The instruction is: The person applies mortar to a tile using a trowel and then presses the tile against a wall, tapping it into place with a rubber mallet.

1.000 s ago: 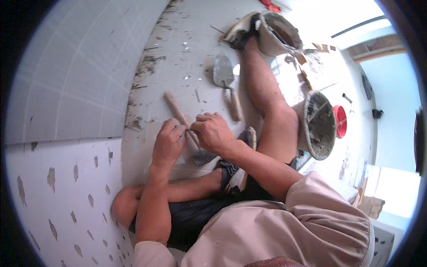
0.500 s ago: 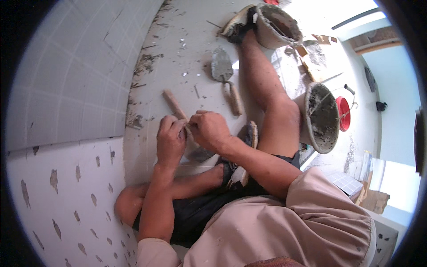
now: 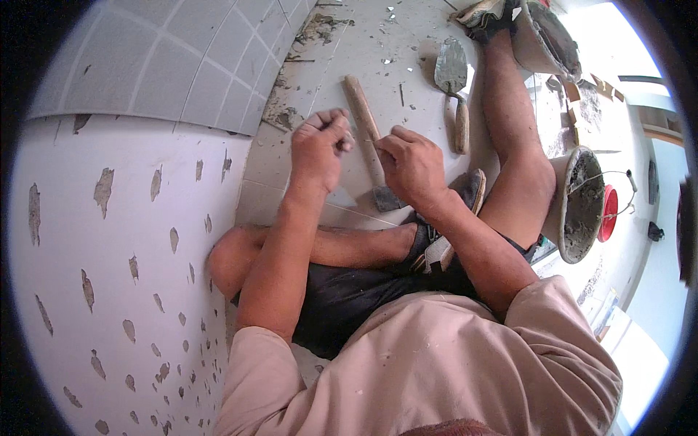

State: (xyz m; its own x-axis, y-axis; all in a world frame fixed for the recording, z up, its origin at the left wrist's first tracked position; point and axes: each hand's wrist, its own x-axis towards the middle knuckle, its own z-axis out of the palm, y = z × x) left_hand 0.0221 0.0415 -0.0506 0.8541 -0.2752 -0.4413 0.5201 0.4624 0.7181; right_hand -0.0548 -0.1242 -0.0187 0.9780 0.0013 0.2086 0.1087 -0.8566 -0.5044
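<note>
My left hand (image 3: 318, 151) is raised over the floor near the tiled wall, its fingers curled in. Whether anything small is inside them is hidden. To its right, my right hand (image 3: 414, 166) has thumb and forefinger pinched together; what they hold, if anything, is too small to name. Beneath and between the hands a hammer (image 3: 362, 109) lies on the floor, its wooden handle pointing away and its dark head near my crossed shin. Further right a trowel (image 3: 451, 67) with a mortar-smeared blade and wooden handle rests beside my outstretched leg.
At left, grey tiles (image 3: 174, 54) cover the upper wall above a white surface (image 3: 145, 240) with chipped gouges. A mortar bucket (image 3: 579, 207) stands by my knee, a red bucket (image 3: 609, 212) behind it. Another bucket (image 3: 534, 40) is near my far foot. Debris (image 3: 320, 29) litters the floor along the wall.
My hands, together over the hammer handle before, have come apart, the left toward the wall. The view has swung left, showing more of the gouged wall. Hammer and trowel lie as before.
</note>
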